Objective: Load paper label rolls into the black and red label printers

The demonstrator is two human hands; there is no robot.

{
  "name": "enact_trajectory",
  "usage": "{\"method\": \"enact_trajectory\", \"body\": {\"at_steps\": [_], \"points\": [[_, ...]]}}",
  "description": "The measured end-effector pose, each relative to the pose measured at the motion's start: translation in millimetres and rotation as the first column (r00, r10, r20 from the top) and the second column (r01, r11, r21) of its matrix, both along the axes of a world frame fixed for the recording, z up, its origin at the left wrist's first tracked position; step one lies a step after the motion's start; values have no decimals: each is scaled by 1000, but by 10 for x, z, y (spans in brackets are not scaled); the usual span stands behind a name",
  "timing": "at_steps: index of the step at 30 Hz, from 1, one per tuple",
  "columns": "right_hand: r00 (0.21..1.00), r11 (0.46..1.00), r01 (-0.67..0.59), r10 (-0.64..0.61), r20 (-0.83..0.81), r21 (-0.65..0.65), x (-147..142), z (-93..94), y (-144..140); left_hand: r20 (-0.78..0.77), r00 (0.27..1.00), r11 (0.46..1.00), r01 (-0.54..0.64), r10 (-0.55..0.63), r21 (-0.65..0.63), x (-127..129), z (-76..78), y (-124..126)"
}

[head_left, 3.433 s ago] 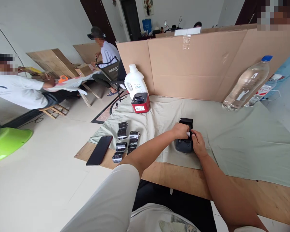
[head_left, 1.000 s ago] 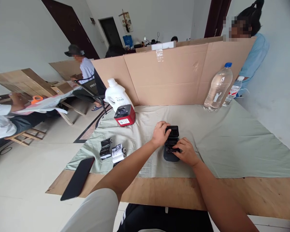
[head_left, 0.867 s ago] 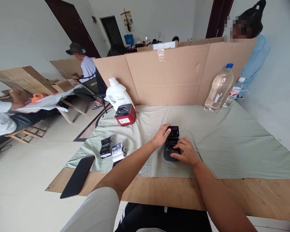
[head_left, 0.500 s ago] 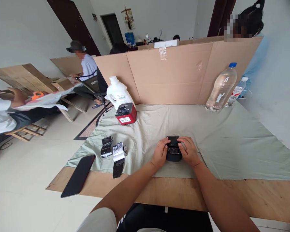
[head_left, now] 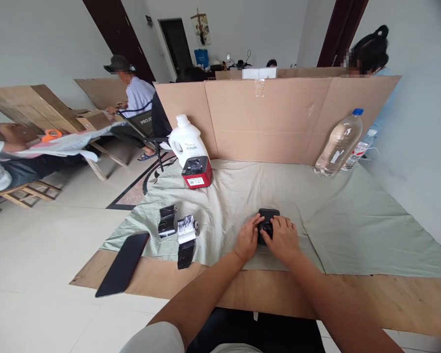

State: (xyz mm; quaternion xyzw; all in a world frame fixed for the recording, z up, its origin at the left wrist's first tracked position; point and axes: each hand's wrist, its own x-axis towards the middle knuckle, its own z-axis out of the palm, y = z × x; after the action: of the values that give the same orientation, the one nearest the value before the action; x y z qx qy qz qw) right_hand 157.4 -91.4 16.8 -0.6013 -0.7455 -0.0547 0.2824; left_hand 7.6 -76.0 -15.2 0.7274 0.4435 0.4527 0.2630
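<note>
Black, rounded device [head_left: 269,214]: long axis roughly square to table's [head_left: 224,289] near edge. Left hand [head_left: 247,239], right hand [head_left: 285,239]: fingers hold it.

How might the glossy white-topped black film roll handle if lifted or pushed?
The glossy white-topped black film roll would probably flop when lifted, since its thin black tail lies loosely unrolled. Its round grey end suggests it could roll if pushed. The sheen hints it may be slippery.

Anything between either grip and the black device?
Nothing visible: the left grip and right grip both touch the device. The film rolls lie off to the left, out of the way.
</note>
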Motion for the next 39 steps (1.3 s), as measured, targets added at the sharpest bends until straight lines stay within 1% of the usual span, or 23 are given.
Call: {"method": "enact_trajectory", "body": {"at_steps": [2,4,6,9,11,13,16,18,21,23,25,27,28,29,31,32,33,34,35,36,37,38,39], "points": [[997,997,69,-70,-17,-28,-112,-39,-54,67,986,985,-148,154,-84,-32,-82,15],[993,994,103,-106,-61,-46,-222,-90,-83,59,955,947,-280,292,-158,-63,-143,32],[990,992,100,-106,-92,-72,-293,-130,-85,-18,954,935,-298,300,-194,-86,-156,26],[996,991,73,-78,-46,-110,-241,-135,-13,-209,964,960,-207,166,-191,-92,-80,-59],[998,991,60,-60,0,-117,-68,-101,124,-373,927,977,-121,48,-176,-77,4,-147],[996,990,92,-91,10,-108,214,-39,366,-514,855,982,-31,-70,-186,-57,78,-224],[971,966,237,-239,-10,-104,767,96,904,-610,774,972,32,-172,-234,-42,130,-272],[926,913,372,-379,-6,-167,1150,190,1296,-626,757,968,36,-190,-250,-42,124,-258],[834,801,539,-551,29,-260,1634,270,1745,-631,749,963,40,-205,-265,-34,87,-222],[802,754,584,-594,67,-301,1855,269,1892,-629,744,957,49,-226,-286,-27,71,-228],[786,715,601,-610,102,-355,1973,252,1934,-624,739,946,52,-253,-321,-54,90,-270],[765,670,621,-632,127,-406,1980,259,1928,-603,727,918,98,-330,-383,-160,166,-319],[754,651,631,-643,135,-421,1941,280,1928,-572,711,888,165,-408,-429,-254,229,-327],[747,641,637,-650,138,-428,1872,312,1940,-515,687,836,262,-512,-482,-379,308,-310],[775,672,607,-619,128,-424,1637,396,2014,-340,659,712,446,-671,-542,-712,495,-172],[812,712,560,-573,112,-424,1466,437,2075,-243,690,686,488,-682,-539,-915,594,-41],[860,761,485,-504,79,-432,1259,470,2149,-176,800,748,424,-574,-511,-1136,690,130],[908,808,388,-418,34,-443,1015,491,2230,-150,914,845,274,-378,-460,-1369,779,337],[948,848,269,-317,-30,-457,737,496,2315,-142,980,921,75,-139,-383,-1606,858,568],[971,870,134,-212,-114,-474,430,484,2398,-122,987,940,-140,107,-312,-1839,923,813],[976,878,23,-125,-181,-479,100,457,2475,-89,936,898,-353,342,-262,-2059,974,1058],[968,878,-77,-48,-247,-473,-243,415,2544,-32,849,820,-518,527,-243,-2259,1007,1291],[948,869,-180,29,-317,-460,-588,362,2602,30,754,729,-622,656,-285,-2429,1023,1500]]}}
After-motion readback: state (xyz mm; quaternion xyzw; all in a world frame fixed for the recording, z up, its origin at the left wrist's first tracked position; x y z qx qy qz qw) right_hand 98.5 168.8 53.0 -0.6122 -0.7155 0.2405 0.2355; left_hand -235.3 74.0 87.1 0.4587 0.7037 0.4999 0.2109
